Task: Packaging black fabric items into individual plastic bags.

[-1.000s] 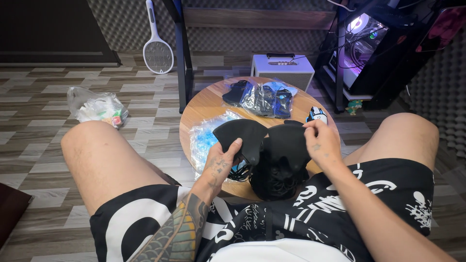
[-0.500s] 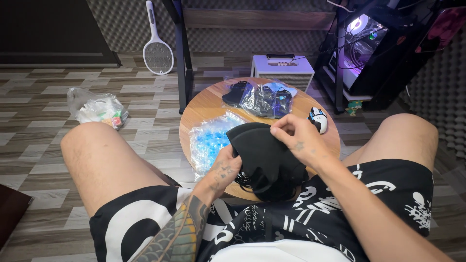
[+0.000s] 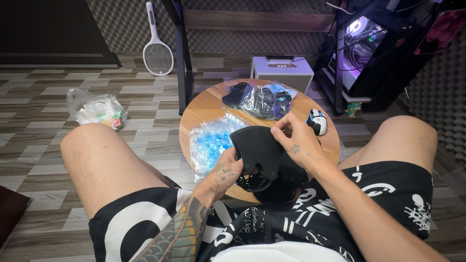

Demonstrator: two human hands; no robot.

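1. Nearest the camera, the left hand (image 3: 227,171) pinched the lower edge of a black cloth mask (image 3: 257,150); the right hand (image 3: 297,145) gripped its upper right edge between thumb and fingertips; the mask hung between them over the near rim of the round wooden bench (image 3: 204,109).
2. The mask looked light, soft and limp; it would likely fold or slip unless taken by its edges or ear loops; the loops dangled beneath it, tangled with more black fabric, hard to tell apart.
3. Just beside it lay a clear wrapper with blue pieces (image 3: 211,140); a white mouse (image 3: 317,121) sat right.
4. Farther back lay bagged dark items (image 3: 264,99); their contents stayed unclear.
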